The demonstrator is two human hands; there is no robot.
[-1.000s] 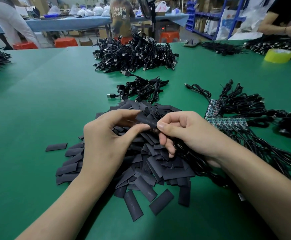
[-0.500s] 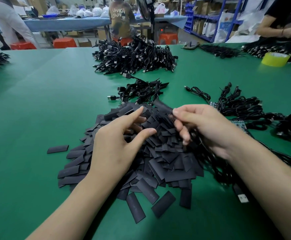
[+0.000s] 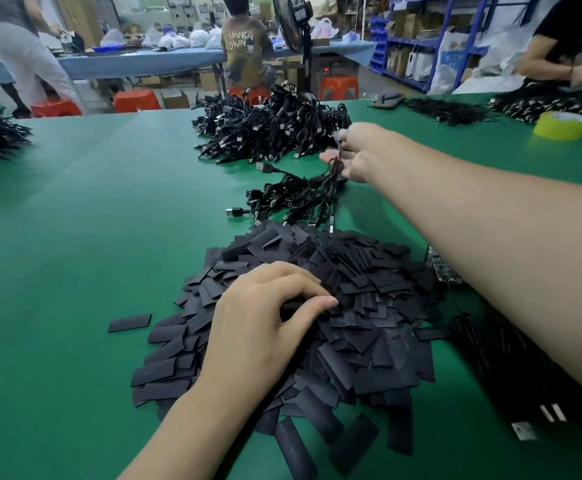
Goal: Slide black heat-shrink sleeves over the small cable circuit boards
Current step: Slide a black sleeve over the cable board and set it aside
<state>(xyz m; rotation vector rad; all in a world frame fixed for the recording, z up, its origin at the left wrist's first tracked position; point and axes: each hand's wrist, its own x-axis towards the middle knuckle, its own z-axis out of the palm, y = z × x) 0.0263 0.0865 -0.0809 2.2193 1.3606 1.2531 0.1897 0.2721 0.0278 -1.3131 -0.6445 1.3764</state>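
My right hand (image 3: 356, 153) gripping a cable (image 3: 335, 168) over green table (image 3: 92, 220), left hand (image 3: 265, 327) digging into sleeves (image 3: 369, 289), grasp unclear, worker (image 3: 244, 53) sitting behind

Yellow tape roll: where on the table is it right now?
Head view: the yellow tape roll sits at the far right of the green table, just in front of a cable pile.

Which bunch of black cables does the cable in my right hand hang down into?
The small loose bunch in the middle, just beyond the sleeve pile. The cable pinched in your right hand trails into it, not the big heap behind.
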